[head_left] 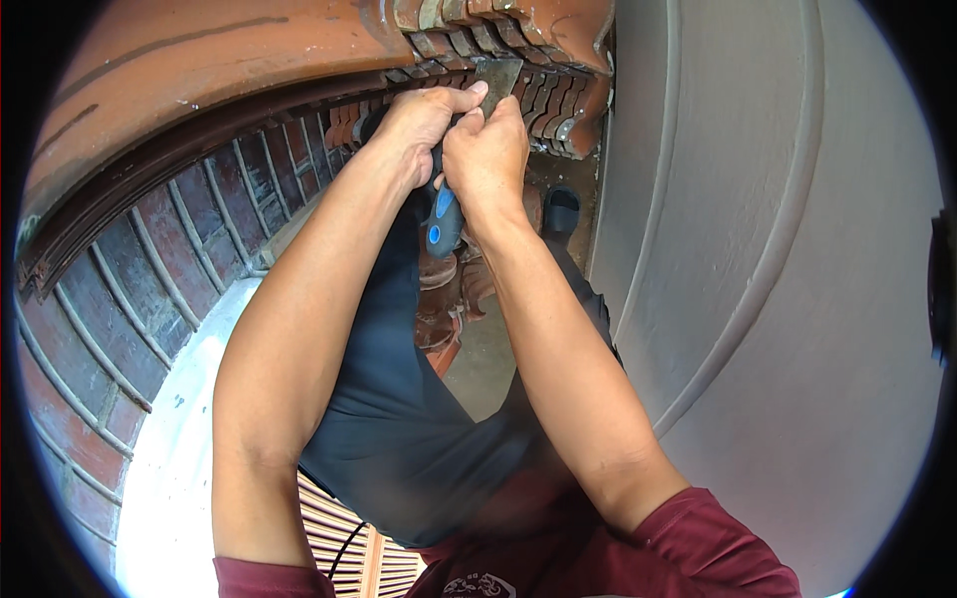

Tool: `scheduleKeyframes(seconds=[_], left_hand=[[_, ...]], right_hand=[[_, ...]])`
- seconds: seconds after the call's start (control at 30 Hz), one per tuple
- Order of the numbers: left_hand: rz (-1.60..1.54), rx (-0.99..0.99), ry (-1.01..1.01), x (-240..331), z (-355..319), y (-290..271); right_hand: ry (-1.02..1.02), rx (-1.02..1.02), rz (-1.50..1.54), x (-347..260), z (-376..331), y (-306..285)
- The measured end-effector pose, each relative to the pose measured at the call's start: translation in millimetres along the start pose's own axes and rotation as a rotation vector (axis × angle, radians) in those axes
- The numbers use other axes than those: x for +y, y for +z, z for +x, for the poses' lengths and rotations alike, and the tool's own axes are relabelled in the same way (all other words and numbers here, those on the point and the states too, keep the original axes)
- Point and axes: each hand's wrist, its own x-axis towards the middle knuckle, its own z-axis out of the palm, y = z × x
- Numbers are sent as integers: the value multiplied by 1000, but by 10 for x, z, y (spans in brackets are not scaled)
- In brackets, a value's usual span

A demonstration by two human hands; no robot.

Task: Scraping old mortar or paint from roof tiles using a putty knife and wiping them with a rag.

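Note:
A scraper with a blue-and-black handle (444,221) and a flat, worn metal blade (501,80) is between my hands. My right hand (486,154) is closed around its handle, the butt sticking out below the palm. Beside it, my left hand (421,125) is closed too, its thumb along the base of the blade and its fingers largely hidden. The blade reaches the edges of stacked curved clay tiles (558,95), some with pale crust. Whether its tip touches a tile or sits just in front, I cannot tell.
An orange-brown ledge (249,40) curves across the upper left, above a ribbed tiled surface (150,269). A grey panelled wall (738,199) rises close on my right. Broken reddish pieces (444,299) lie between my legs, and a dark sandal (561,209) shows on the floor.

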Motion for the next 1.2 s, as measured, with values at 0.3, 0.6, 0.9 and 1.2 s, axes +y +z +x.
scheduleKeyframes(seconds=[0.3, 0.6, 0.9, 1.2], left_hand=[[-20, -35, 6, -23, 90, -1], [77, -24, 59, -61, 78, -7], [-171, -35, 86, -205, 96, 35], [-54, -8, 58, -139, 129, 19]], right_hand=[[-9, 24, -5, 8, -1, 21], [25, -228, 429, 407, 187, -32], [-91, -87, -227, 54, 83, -89], [-99, -56, -85, 254, 139, 19]])
